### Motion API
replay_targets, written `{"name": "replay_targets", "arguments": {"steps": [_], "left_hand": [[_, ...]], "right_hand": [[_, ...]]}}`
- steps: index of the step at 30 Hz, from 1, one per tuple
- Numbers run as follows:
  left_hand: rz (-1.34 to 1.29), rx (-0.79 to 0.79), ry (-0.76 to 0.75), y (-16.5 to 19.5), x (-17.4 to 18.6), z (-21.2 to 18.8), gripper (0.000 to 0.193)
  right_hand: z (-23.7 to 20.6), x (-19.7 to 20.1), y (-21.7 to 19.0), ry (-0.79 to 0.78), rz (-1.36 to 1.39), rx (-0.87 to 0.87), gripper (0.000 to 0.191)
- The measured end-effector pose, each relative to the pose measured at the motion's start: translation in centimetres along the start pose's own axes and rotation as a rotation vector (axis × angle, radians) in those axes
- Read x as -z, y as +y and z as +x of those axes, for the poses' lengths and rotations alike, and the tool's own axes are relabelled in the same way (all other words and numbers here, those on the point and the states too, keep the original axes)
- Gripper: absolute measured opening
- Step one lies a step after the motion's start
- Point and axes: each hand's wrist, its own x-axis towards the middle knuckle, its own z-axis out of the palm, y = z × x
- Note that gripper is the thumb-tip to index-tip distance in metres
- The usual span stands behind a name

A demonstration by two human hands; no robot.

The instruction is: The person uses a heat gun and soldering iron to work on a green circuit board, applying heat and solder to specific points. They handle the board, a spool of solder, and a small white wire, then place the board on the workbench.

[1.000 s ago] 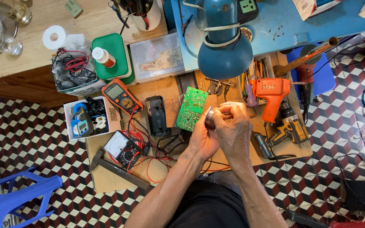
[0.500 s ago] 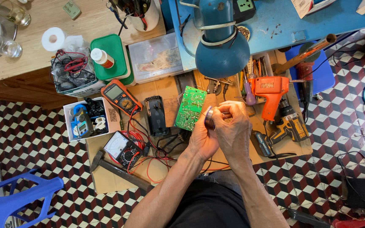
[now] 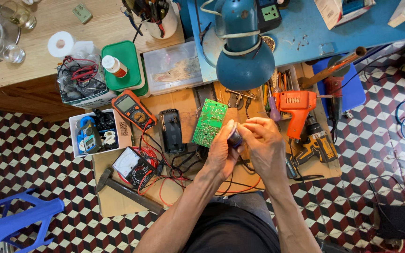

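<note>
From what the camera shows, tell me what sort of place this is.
Most likely a home electronics repair bench. A green circuit board lies by the hands, an orange multimeter with red and black leads sits to its left, and an orange soldering gun lies nearby.

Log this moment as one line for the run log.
left hand: holds green circuit board | right hand: pinching small dark part with the left | nearby: orange glue gun, blue lamp

Your left hand [image 3: 221, 154] and right hand [image 3: 264, 145] meet around a small dark rounded part [image 3: 234, 138], fingers closed on it. Beside them a green rectangular circuit board [image 3: 209, 122] lies on the brown cardboard sheet [image 3: 113, 201].
</note>
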Motion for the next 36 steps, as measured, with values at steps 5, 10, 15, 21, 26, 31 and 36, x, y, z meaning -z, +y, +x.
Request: {"name": "replay_targets", "arguments": {"steps": [5, 10, 15, 21, 26, 31, 36], "left_hand": [[0.138, -0.043, 0.077, 1.5, -1.5, -0.4, 0.022], [0.143, -0.033, 0.066, 1.7, -2.2, -0.4, 0.023], [0.278, -0.024, 0.075, 1.0, -1.8, -0.9, 0.028], [0.386, -0.082, 0.108, 0.2, -2.6, -0.7, 0.031], [0.296, -0.089, 0.092, 0.1, -3.5, -1.3, 0.035], [0.358, -0.190, 0.176, 0.5, -4.2, -0.9, 0.034], [0.626, -0.365, 0.236, 0.9, -3.9, -1.1, 0.036]], "right_hand": [[-0.7, 0.9, 1.1, 0.017, 0.215, -0.084, 0.024], [-1.2, 0.7, 2.2, -0.010, 0.323, -0.179, 0.022], [-1.5, 0.7, 2.0, 0.061, 0.244, -0.146, 0.024], [-1.9, 0.6, 1.3, 0.154, -0.013, 0.073, 0.024], [-1.7, 0.3, 1.3, 0.173, 0.021, 0.079, 0.028], [-2.2, 0.8, 0.5, 0.171, 0.079, 0.148, 0.032], [-3.5, 1.2, -1.7, 0.243, -0.196, 0.362, 0.015]]}}
